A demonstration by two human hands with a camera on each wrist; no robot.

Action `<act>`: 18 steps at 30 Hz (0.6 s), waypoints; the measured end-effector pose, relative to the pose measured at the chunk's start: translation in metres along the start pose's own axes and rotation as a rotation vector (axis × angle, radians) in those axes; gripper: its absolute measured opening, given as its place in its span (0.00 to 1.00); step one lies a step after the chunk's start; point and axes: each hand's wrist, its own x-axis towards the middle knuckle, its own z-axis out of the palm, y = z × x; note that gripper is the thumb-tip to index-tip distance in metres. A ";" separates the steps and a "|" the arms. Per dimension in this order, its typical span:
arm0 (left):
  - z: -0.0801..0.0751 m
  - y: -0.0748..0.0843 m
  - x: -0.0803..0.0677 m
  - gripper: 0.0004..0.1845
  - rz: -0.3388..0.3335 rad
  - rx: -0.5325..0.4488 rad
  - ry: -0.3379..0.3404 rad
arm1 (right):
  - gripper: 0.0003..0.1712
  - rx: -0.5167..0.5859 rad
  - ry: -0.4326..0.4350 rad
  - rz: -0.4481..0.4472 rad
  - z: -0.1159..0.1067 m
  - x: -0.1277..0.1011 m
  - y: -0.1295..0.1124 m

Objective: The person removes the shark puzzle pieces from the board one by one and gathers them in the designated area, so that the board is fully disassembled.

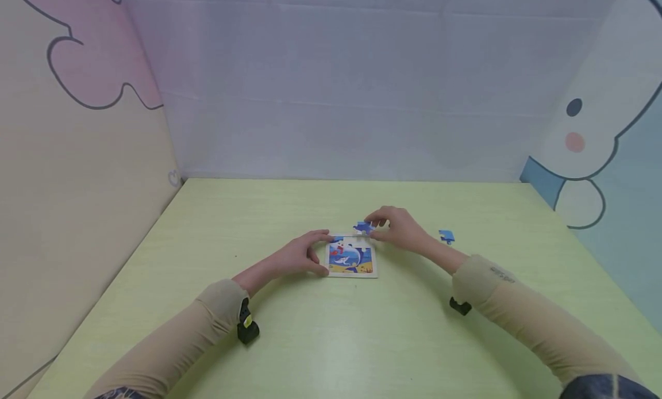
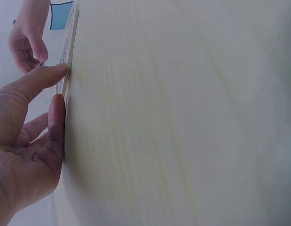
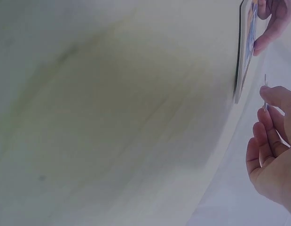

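Pale green wood-grain covers the table [image 1: 362, 341] in the head view, and a small puzzle board [image 1: 351, 257] with a whale picture lies flat near its middle. The left hand [image 1: 302, 255] rests on the table against the board's left edge, thumb and forefinger spread to either side of that edge. The right hand [image 1: 398, 226] hovers at the board's far right corner, its fingertips pinching a blue puzzle piece [image 1: 364, 227] just above the unfilled white patch at the top of the picture. A second blue piece [image 1: 447, 236] lies on the table well to the right of that hand. Padded walls printed with cartoon shapes [image 1: 93, 71] enclose the table on three sides.

From the left wrist, the left hand [image 2: 27, 141] fills the lower left; its fingers are nearly straight, with one fingertip touching the board's thin edge [image 2: 69, 61] and the thumb lying along the table. Beyond it the right hand [image 2: 27, 42] curls its fingers over the far side of the board.

From the right wrist, the right hand [image 3: 272, 146] shows at the lower right with fingers bent, a thin sliver of the puzzle piece [image 3: 264, 92] pinched at their tips, just beside the board [image 3: 246, 47]. At the top right, the left hand's fingers [image 3: 272, 23] touch the board's far edge.
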 end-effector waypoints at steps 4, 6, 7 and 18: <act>0.000 0.001 0.000 0.44 -0.007 0.006 -0.001 | 0.20 -0.007 0.005 0.023 -0.004 -0.004 0.008; 0.000 0.001 0.001 0.44 -0.005 0.005 -0.002 | 0.20 -0.007 0.006 0.031 -0.006 -0.007 0.012; 0.000 0.000 0.001 0.44 -0.003 0.003 -0.002 | 0.20 -0.009 0.007 0.033 -0.008 -0.008 0.014; 0.000 -0.002 0.001 0.45 -0.006 -0.010 -0.002 | 0.18 -0.057 0.046 0.019 -0.014 -0.024 0.046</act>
